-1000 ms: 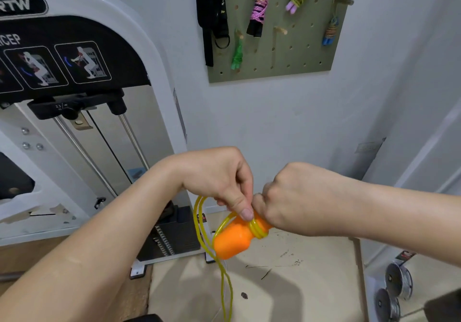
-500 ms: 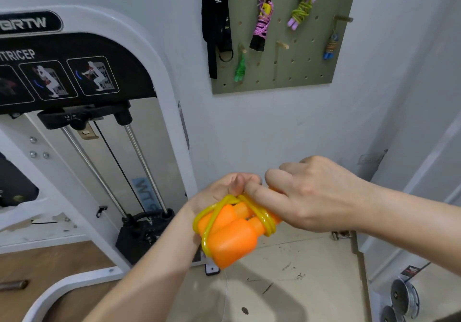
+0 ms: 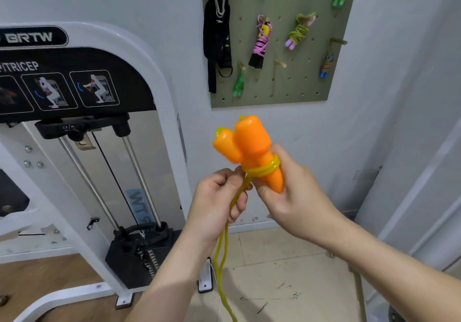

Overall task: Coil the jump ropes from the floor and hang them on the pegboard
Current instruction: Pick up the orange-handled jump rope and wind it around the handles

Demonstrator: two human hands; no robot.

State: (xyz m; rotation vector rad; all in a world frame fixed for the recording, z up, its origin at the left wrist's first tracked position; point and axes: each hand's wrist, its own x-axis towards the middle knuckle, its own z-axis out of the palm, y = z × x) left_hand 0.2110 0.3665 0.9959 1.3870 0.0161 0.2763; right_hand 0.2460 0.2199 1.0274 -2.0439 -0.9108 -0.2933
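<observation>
Two orange jump-rope handles [image 3: 249,144] stand upright side by side, bound near their narrow ends by a few turns of yellow cord [image 3: 265,169]. My right hand [image 3: 287,197] grips the handles from the right and below. My left hand [image 3: 217,197] holds the loose yellow cord [image 3: 220,259], which hangs down towards the floor. The green pegboard [image 3: 282,92] is on the wall above, with several coiled ropes hung on its pegs, among them a pink and black one [image 3: 260,43] and a bare wooden peg [image 3: 280,63].
A white cable weight machine [image 3: 154,92] with a black weight stack [image 3: 139,257] stands at the left against the wall. Black straps [image 3: 217,35] hang at the pegboard's left edge. Tiled floor [image 3: 287,284] lies below; a white wall corner rises at the right.
The handles have swung from pointing down to pointing up and risen. My left hand has dropped from the handles to the loose cord, which now hangs free below them.
</observation>
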